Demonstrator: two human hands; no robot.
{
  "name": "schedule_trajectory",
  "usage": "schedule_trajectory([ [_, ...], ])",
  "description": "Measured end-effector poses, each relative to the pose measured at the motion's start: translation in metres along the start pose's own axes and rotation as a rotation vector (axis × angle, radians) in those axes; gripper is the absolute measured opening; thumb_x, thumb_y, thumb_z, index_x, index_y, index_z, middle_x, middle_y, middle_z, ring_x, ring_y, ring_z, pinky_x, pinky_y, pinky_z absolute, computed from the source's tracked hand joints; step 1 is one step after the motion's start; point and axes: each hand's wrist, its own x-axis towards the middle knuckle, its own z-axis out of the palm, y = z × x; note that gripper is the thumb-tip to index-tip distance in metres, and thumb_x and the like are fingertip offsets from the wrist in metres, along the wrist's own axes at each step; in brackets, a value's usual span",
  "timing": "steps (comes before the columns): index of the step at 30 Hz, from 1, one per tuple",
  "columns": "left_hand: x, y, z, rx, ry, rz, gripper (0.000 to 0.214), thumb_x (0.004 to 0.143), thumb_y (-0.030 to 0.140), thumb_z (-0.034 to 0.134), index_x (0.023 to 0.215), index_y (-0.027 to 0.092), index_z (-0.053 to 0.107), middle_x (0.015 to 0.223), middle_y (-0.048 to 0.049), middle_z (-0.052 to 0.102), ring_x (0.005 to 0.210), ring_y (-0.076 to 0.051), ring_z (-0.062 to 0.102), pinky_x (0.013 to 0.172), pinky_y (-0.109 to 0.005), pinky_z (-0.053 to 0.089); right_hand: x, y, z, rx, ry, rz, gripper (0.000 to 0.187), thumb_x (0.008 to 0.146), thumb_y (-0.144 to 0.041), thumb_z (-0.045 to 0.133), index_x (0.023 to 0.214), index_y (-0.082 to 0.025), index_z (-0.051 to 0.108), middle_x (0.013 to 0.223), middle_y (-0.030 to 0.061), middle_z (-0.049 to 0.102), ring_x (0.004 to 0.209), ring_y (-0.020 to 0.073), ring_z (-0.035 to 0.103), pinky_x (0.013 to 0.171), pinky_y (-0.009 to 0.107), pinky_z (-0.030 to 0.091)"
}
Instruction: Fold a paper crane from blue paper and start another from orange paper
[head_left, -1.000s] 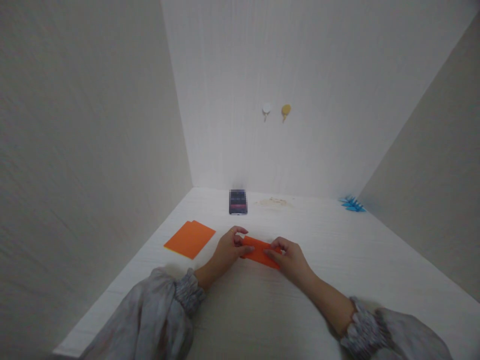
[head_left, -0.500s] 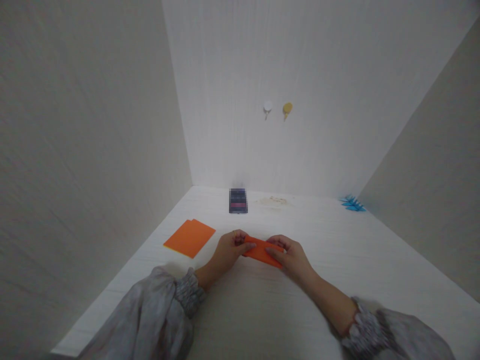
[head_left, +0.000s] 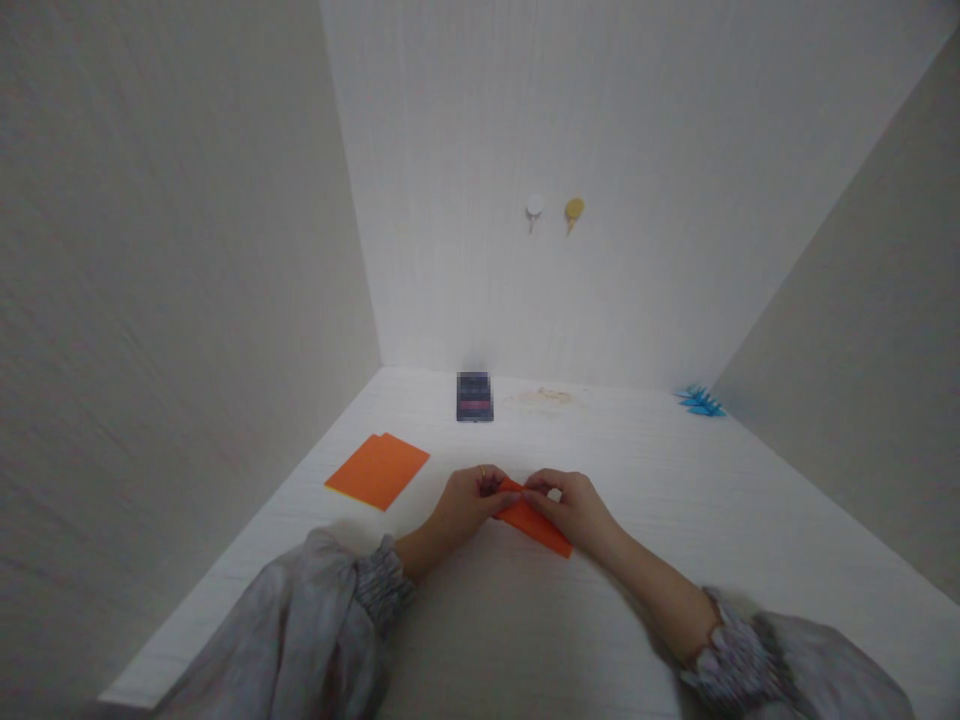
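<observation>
A folded strip of orange paper [head_left: 538, 526] is held between my two hands, its lower right end slanting down toward me. My left hand [head_left: 474, 500] pinches its upper left end, the thumb on top and a ring on one finger. With thumb and fingers closed, my right hand [head_left: 566, 505] grips the paper's top edge close to the left thumb. The fingertips of both hands almost meet there. Fingers behind the paper are partly hidden.
Orange paper sheets [head_left: 379, 470] lie stacked at the left. A dark, blurred-out phone-like object [head_left: 475, 398] lies by the back wall, near a brownish stain [head_left: 551, 396]. Blue folded paper pieces [head_left: 701, 401] sit in the right corner. Two hooks [head_left: 574, 210] hang on the wall.
My right hand has slid left along the paper's top edge toward my left thumb. The strip now tilts more steeply, its right end lower and uncovered.
</observation>
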Motion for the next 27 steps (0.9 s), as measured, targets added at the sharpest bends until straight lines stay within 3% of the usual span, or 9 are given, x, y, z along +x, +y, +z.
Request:
schedule_trajectory([
  [12,-0.002,0.011,0.002,-0.071,0.043,-0.032,0.027,0.064,0.036,0.064,0.072,0.011,0.058,0.058,0.0001,0.056,0.051,-0.009,0.049,0.050,-0.021,0.039,-0.001,0.007,0.009,0.487,-0.032,0.239,0.017,0.066,-0.032,0.056,0.065,-0.015,0.060,0.057,0.0002,0.059,0.049,0.0114,0.050,0.046,0.022,0.035],
  [27,-0.002,0.009,0.001,-0.052,0.051,-0.011,0.024,0.065,0.034,0.063,0.071,0.012,0.058,0.059,-0.0006,0.057,0.051,-0.009,0.050,0.050,-0.021,0.039,0.000,0.004,0.009,0.549,-0.035,0.256,0.017,0.063,-0.032,0.059,0.063,-0.015,0.058,0.055,-0.0010,0.057,0.048,0.0101,0.048,0.046,0.022,0.033],
])
